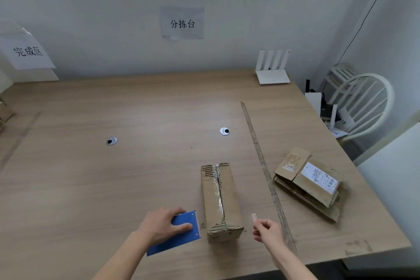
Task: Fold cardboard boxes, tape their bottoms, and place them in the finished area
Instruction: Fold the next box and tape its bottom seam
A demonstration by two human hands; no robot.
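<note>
Wood-grain tabletop (113,188) runs up to a pale wall under a window sill. At the near edge the left hand (163,225) lies on a blue tape dispenser (179,234), fingers curled over its top and thumb along the side. The right hand (268,232) hovers just right of the box, its fingertips pinching a small clear scrap of tape (254,216).

Between the hands stands a folded cardboard box (221,202), long side running away from the person, its top flaps met in a seam covered with clear tape; both ends show torn, ragged cardboard. Right of it a long strip (263,166) crosses the tabletop, and beyond that lies a stack of flattened boxes (309,182), the top one bearing a white label whose print is too small to read.

On the wall, a paper sign (182,23) reads 分拣台; a second sign (27,51) at far left reads 完成区. A white router (272,70) sits at the back right, with a white chair (361,102) beside the tabletop.
</note>
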